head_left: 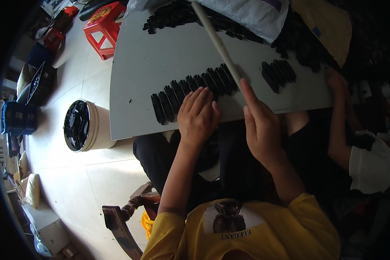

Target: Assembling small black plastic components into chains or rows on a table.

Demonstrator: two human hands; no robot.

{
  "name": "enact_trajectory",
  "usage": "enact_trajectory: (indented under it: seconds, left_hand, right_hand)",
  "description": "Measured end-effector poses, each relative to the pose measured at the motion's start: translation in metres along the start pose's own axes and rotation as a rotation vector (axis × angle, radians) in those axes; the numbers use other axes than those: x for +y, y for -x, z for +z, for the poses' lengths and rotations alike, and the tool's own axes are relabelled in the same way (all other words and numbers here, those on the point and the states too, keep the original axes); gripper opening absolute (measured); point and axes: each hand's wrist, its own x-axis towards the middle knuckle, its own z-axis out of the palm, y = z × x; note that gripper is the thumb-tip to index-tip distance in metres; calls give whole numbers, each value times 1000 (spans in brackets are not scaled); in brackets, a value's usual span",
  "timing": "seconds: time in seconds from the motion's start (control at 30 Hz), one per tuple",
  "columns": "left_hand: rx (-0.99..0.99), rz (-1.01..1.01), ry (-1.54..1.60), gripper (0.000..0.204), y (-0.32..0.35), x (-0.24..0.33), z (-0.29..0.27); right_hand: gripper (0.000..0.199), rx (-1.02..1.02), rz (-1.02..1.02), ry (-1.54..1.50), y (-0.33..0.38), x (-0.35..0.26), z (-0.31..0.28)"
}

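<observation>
A row of black, ribbed plastic-looking pieces lies side by side on the pale grey table. My left hand rests palm down at the near side of the row, fingers stretched out and their tips on the middle pieces. Over the table slants a long pale stick, its near end going behind the index finger of my right hand. That finger lies straight along the stick, and the thumb points up beside it. The right hand's other fingers are hidden. Farther right is a smaller group of similar black pieces.
Heaps of black pieces and a white plastic bag cover the table's far side. A co-worker's hand reaches to its right edge. Left of the table stand a bucket of black pieces and a red stool.
</observation>
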Motion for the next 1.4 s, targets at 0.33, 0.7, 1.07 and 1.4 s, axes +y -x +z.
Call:
enact_trajectory:
  seconds: [0.33,0.7,1.07,1.4]
  left_hand:
    - [-44,-12,-78,24,-3,-12,-40]
    - [-461,-146,-279,54,4,-35,-66]
    - [-455,-158,-236,54,4,-34,-62]
    - [-395,-115,-179,53,8,-38,-60]
  right_hand:
    - [52,-167,149,75,6,1,2]
    - [52,-136,69,-44,5,-12,10]
    - [53,-134,68,108,2,-4,17]
    - [56,-83,-59,118,6,-7,37]
